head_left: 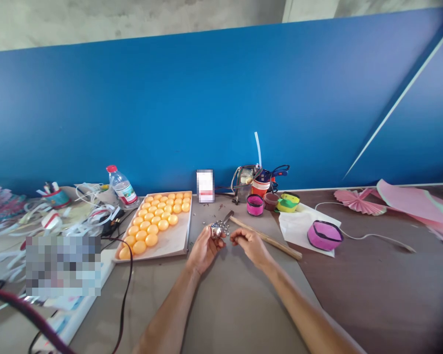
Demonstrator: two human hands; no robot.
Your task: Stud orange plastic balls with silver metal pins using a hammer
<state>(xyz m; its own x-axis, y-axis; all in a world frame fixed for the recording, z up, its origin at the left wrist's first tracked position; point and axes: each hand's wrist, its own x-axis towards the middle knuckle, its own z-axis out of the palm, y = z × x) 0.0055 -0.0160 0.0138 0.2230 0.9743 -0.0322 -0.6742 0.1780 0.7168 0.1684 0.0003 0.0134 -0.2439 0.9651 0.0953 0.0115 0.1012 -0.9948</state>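
Near the middle of the table, my left hand [205,250] is closed around a shiny silver cluster [217,229] that looks studded with small bright pieces. Its exact kind is too small to make out. My right hand [251,245] is just to the right of it, thumb and fingertips pinched together and a small gap away from the cluster. Whatever is between those fingertips is too tiny to see. Beyond both hands lies a wooden-handled hammer [269,239], its metal head close to the cluster. Small dark and shiny bits are scattered on the table around it.
A shallow tray [182,240] of orange balls [152,229] sits left, beside a plastic bottle [123,189]. Cables and white strips crowd the far left. Right of the hammer are pink rings [325,236], white paper [299,223] and pink sheets [409,206]. A blue partition [206,108] stands behind.
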